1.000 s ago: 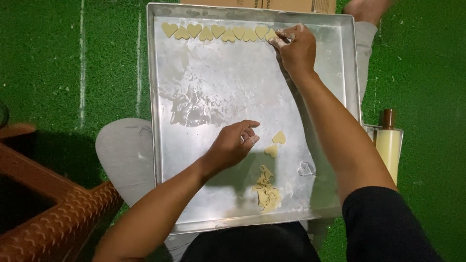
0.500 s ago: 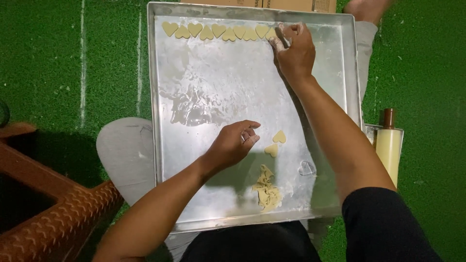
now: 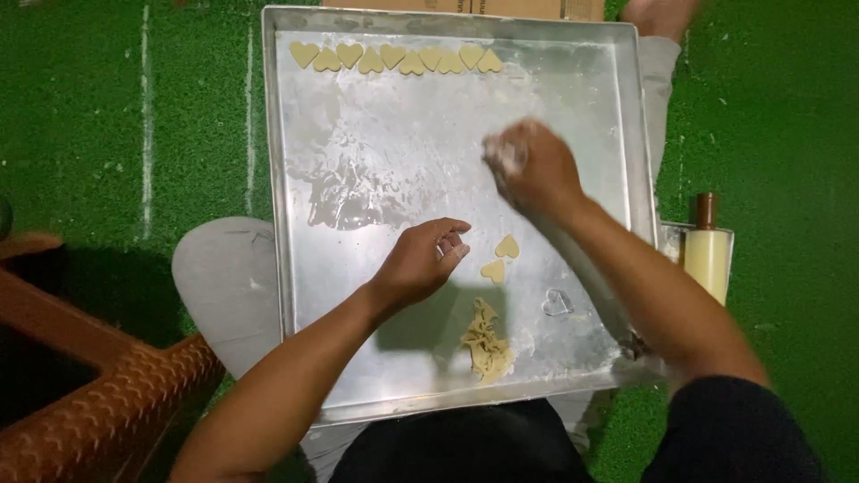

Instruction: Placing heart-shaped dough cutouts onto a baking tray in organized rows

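Two hands over floured tray, hearts lined along far rim

Two bare hands work above a square metal baking tray [image 3: 295, 268] dusted with flour, resting on the person's lap over green turf. Left hand [image 3: 420, 262] sits palm-down near tray centre, fingers curled loosely together, tips just beside two loose heart cutouts [image 3: 499, 259]; it does not clearly grip anything. Right hand [image 3: 532, 168] is blurred mid-tray, up and right of the left one, floury at the knuckles; fingers look bunched, possibly pinching something small, but cannot tell through the blur. Hands are apart, not touching each other.

Row of ten heart cutouts [image 3: 394, 58] lies along the tray's far edge, alternating point-up and point-down, edges touching. Crumpled dough scrap [image 3: 488, 340] sits near the tray's near edge, below the two loose hearts. Heart-shaped cookie cutter [image 3: 557, 302] lies flat to the right of the scrap, well apart from both hands.

Off the tray: rolling pin [image 3: 707, 250] with brown handle at the right, brown woven-textured basket [image 3: 98, 402] at lower left.
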